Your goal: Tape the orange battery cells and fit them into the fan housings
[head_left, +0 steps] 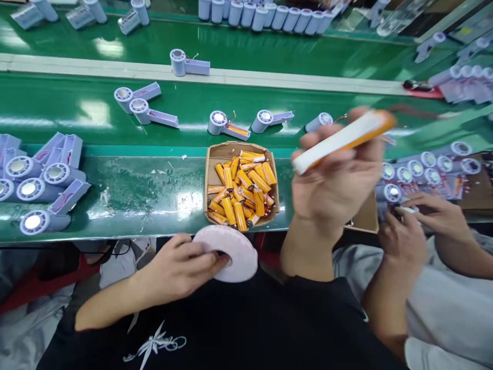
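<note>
My left hand (181, 267) grips a flat roll of white tape (242, 254) in front of my chest, with fingers over its side and into the core hole. Raised at the right, my right hand (333, 187) holds an orange-wrapped battery (372, 134) between thumb and fingers. A white strip (339, 139) lies along the battery's upper face. Its wires trail off to the right, blurred. Between and beyond my hands, a cardboard box (221, 149) sits at the bench edge, filled with many similar orange batteries (246, 180), some with white strips.
Lilac fan housings with handles (144, 110) lie along the green belt (96, 123). More are piled at the left (34, 190) and right. A pale rail (96, 67) crosses behind. At my right, a co-worker's hands (408, 231) work on a housing, close to my right arm.
</note>
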A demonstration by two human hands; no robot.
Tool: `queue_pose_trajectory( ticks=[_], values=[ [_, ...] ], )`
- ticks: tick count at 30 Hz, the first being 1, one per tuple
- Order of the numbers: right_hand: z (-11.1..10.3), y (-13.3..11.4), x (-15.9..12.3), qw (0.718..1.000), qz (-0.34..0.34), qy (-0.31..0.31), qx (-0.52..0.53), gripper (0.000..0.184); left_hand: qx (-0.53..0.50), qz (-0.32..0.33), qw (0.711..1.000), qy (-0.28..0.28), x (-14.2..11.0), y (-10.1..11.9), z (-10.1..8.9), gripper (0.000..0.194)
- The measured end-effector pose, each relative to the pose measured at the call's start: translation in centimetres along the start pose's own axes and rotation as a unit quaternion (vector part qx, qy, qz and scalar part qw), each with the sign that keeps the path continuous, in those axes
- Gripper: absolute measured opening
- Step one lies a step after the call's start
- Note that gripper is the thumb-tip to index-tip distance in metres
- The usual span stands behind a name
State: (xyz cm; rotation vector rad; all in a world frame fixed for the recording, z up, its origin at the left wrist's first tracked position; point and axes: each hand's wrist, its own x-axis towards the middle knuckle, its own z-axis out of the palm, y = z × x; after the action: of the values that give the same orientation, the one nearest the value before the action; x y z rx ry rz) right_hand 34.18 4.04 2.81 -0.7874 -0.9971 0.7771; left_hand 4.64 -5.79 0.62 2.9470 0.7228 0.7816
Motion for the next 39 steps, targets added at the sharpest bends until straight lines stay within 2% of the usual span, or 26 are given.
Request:
queue_pose_trajectory(
  ticks=[2,4,6,8,9,11,13,14,17,20,22,25,28,30,32,35,38,39],
  values=[
    [-2.0,0.1,0.9,0.999,-0.019,0.028,0.015,0.056,0.022,-0.090,0.995,-0.036,-2.7,-1.7,0.8,0.039],
    [-3.3,1.2,-0.1,0.998,0.023,0.032,0.052,0.057,0.052,-0.192,0.979,-0.049,-6.0,-4.4,1.7,0.042],
    [-4.1,2.8,-2.3,0.993,0.075,0.022,0.090,0.057,0.046,-0.244,0.967,-0.060,-8.7,-7.2,2.3,0.045],
    [-4.8,4.1,-4.5,0.988,0.112,-0.004,0.108,0.056,0.020,-0.266,0.962,-0.065,-9.4,-9.2,2.3,0.049],
    [-5.2,4.6,-5.3,0.985,0.125,-0.019,0.115,0.058,0.010,-0.273,0.960,-0.059,-8.7,-9.9,2.2,0.050],
    [-5.9,5.0,-6.2,0.978,0.160,-0.055,0.125,0.069,-0.005,-0.267,0.963,-0.030,-5.0,-11.1,1.9,0.048],
    [-6.4,5.2,-6.1,0.967,0.198,-0.099,0.129,0.077,-0.022,-0.231,0.973,-0.016,1.5,-12.5,2.2,0.043],
    [-6.6,5.3,-5.8,0.960,0.213,-0.122,0.132,0.076,-0.032,-0.206,0.978,-0.032,5.5,-13.2,2.9,0.042],
    [-6.6,5.6,-5.2,0.946,0.227,-0.173,0.152,0.056,-0.021,-0.155,0.980,-0.127,18.1,-15.4,6.8,0.048],
    [-6.2,5.9,-5.3,0.945,0.218,-0.182,0.164,0.051,0.039,-0.168,0.964,-0.202,28.6,-16.6,12.4,0.059],
    [-6.2,6.0,-5.6,0.947,0.214,-0.179,0.162,0.052,0.073,-0.185,0.950,-0.239,33.2,-16.6,15.7,0.059],
    [-6.5,5.9,-6.0,0.953,0.202,-0.166,0.154,0.051,0.081,-0.207,0.937,-0.270,36.4,-16.2,18.6,0.042],
    [-7.0,5.7,-6.1,0.959,0.197,-0.155,0.135,0.048,0.069,-0.208,0.934,-0.281,36.9,-15.9,18.7,0.033],
    [-7.3,5.7,-6.0,0.959,0.205,-0.155,0.120,0.048,0.062,-0.198,0.938,-0.278,36.1,-16.3,17.5,0.033],
    [-7.5,5.7,-5.9,0.957,0.222,-0.156,0.107,0.053,0.059,-0.187,0.943,-0.269,34.3,-17.3,15.3,0.033],
    [-7.7,5.6,-5.8,0.951,0.255,-0.146,0.099,0.064,0.061,-0.177,0.951,-0.244,29.0,-20.0,10.6,0.032],
    [-7.8,5.5,-5.9,0.941,0.297,-0.132,0.098,0.066,0.052,-0.160,0.965,-0.202,20.9,-23.7,5.5,0.026],
    [-7.8,5.4,-5.9,0.933,0.316,-0.139,0.099,0.067,0.052,-0.159,0.965,-0.203,17.9,-25.1,4.1,0.025]
  ],
)
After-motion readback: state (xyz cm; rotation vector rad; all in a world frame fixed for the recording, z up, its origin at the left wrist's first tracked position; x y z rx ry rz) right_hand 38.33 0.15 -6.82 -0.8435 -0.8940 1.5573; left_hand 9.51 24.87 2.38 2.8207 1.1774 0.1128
